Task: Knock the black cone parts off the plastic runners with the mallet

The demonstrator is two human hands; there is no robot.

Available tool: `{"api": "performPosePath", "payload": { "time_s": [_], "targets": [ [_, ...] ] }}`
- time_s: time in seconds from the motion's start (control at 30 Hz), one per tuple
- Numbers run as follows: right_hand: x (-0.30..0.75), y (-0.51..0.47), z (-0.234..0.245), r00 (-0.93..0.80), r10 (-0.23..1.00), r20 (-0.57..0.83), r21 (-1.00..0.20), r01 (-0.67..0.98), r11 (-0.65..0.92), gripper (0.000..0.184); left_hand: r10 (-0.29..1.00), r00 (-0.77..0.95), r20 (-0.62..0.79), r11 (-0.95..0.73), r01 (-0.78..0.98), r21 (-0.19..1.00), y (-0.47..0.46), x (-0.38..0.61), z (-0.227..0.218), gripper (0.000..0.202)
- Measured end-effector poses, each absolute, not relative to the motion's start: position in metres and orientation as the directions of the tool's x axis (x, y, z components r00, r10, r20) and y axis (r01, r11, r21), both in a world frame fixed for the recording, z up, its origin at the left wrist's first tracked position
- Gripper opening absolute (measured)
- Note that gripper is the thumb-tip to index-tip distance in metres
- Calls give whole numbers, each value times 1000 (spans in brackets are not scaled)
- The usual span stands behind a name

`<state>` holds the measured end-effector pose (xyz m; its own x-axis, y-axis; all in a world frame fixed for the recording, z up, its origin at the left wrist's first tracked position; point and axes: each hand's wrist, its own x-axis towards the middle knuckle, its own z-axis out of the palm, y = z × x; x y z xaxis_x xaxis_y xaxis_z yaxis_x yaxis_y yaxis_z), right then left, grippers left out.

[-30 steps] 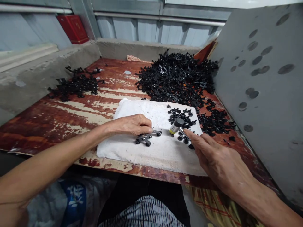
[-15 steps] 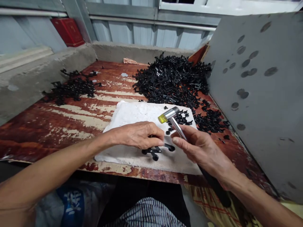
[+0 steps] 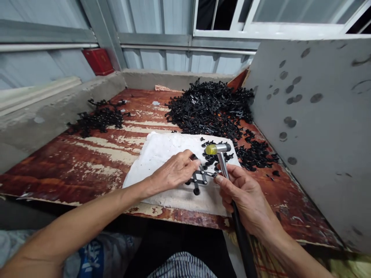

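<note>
My left hand (image 3: 175, 170) is closed over the top of a black jointed linkage (image 3: 199, 178), made of crossed flat bars with shiny rivets and round pads at the ends. The linkage is over a white padded cloth (image 3: 162, 152). In my right hand (image 3: 249, 195) lies a small mallet (image 3: 222, 148) with a yellow face, a dark opposite face, a metal neck and a black grip. The right thumb and fingertips also touch a thin black bar at the linkage's right side. Small black round-headed parts (image 3: 210, 159) lie on the cloth beyond the hands.
A large heap of black bars (image 3: 208, 110) stands at the back of the worn red-brown table (image 3: 95, 154). Round-headed black parts (image 3: 256, 154) spread along its right. More assembled black pieces (image 3: 100, 117) lie at the left. A grey panel (image 3: 324, 135) borders the right side.
The linkage is lifted and turned, with more of its crossed bars showing. My right hand has come against its right side, and the mallet head has swung rightward. The view has tilted up.
</note>
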<state>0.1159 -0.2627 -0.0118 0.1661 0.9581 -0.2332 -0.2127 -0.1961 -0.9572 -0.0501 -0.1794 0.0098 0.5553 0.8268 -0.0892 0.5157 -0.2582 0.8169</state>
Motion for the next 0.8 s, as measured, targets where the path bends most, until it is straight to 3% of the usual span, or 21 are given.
{"api": "performPosePath", "payload": {
  "time_s": [0.13,0.33,0.5,0.63,0.8],
  "targets": [
    [113,-264,-17,144,967,-212,-967,-175,-186,47,853,481,-203,-40,449,893,-186,-35,12,25],
    [118,-269,-23,136,980,-145,-985,-111,-130,39,718,675,-171,-237,467,852,-185,-33,6,23],
    [136,-281,-22,201,974,-109,-994,-47,-101,37,619,722,-309,-216,535,817,-168,-41,3,28],
    [148,-288,-27,284,945,-164,-982,-139,-129,41,560,756,-339,-164,502,849,-155,-45,4,30],
    [149,-290,-32,269,924,-272,-934,-305,-186,41,506,808,-302,-239,468,851,-148,-46,3,36]
  ]
}}
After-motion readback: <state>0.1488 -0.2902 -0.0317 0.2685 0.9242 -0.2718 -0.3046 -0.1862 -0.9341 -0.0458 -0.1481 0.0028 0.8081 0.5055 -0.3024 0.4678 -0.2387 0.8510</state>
